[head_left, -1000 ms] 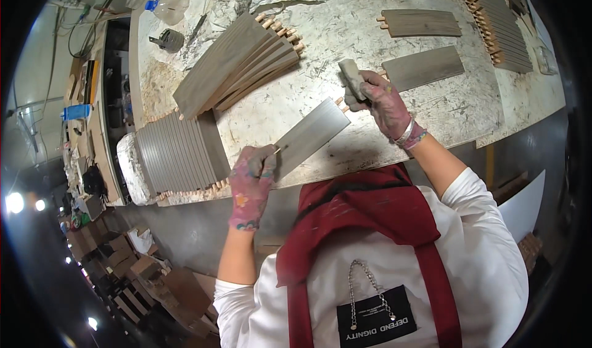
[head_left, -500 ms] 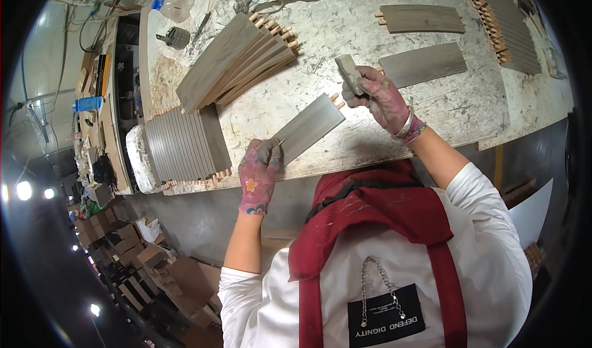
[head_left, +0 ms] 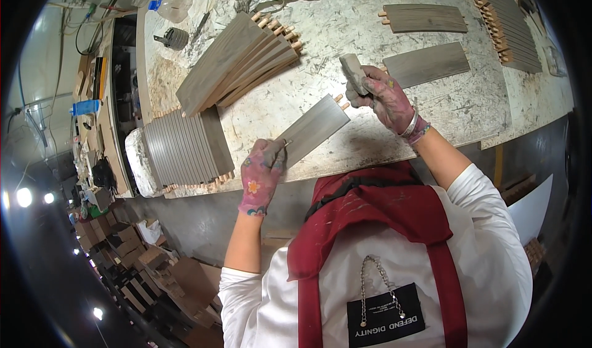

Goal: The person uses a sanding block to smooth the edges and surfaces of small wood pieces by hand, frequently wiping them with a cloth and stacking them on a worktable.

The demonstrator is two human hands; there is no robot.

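My left hand (head_left: 262,172), in a stained pink flowered glove, is closed on the near end of a grey wooden board (head_left: 314,129). Two pale dowels stick out of the board's far end, which points up and to the right. In my right hand (head_left: 390,100), gloved the same way, a worn grey block (head_left: 353,72) is pinched between thumb and fingers; it looks like a sanding sponge. The block is held apart from the board, past its dowelled end. Just beyond my right hand lies another grey board (head_left: 427,64) on the table.
A fanned pile of dowelled boards (head_left: 225,55) lies on the stained white table (head_left: 364,147). Left of it stands a tight row of boards (head_left: 185,144). Another row (head_left: 509,30) fills the far right. A clear jug (head_left: 172,6) and dark roll-like object (head_left: 174,38) sit far left.
The whole view has shifted very slightly. Both hands keep their grips, and the board and block hold nearly the same positions.
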